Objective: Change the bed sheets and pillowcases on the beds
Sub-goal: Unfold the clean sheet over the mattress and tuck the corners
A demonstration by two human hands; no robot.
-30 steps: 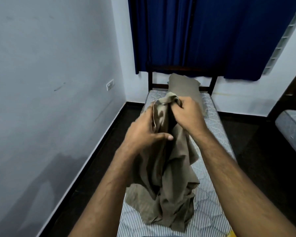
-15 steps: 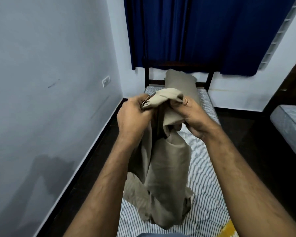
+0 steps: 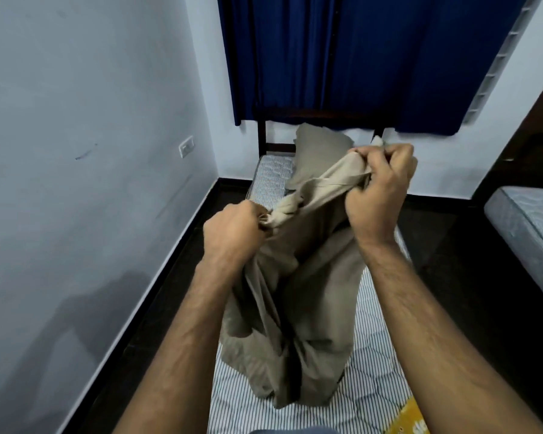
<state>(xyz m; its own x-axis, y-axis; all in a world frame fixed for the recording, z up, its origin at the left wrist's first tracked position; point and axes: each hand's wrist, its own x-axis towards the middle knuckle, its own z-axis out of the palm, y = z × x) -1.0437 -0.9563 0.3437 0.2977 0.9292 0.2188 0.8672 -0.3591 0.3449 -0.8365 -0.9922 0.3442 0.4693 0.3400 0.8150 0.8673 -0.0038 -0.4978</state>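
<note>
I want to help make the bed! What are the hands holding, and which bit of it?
Both hands grip the beige bed sheet by its bunched top edge: left hand lower, right hand higher.

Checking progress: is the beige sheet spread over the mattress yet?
No. The beige sheet hangs bunched from left hand and right hand above bare striped mattress.

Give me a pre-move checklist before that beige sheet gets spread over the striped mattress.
1. Left hand grips the sheet: ok.
2. Right hand grips the sheet's upper edge: ok.
3. Sheet untangled: not ok, twisted between the hands, bunched below.
4. A true corner found: cannot tell.
5. Mattress bare for spreading: not ok, the pillow leans at the headboard and a yellow item lies at the near edge.
</note>
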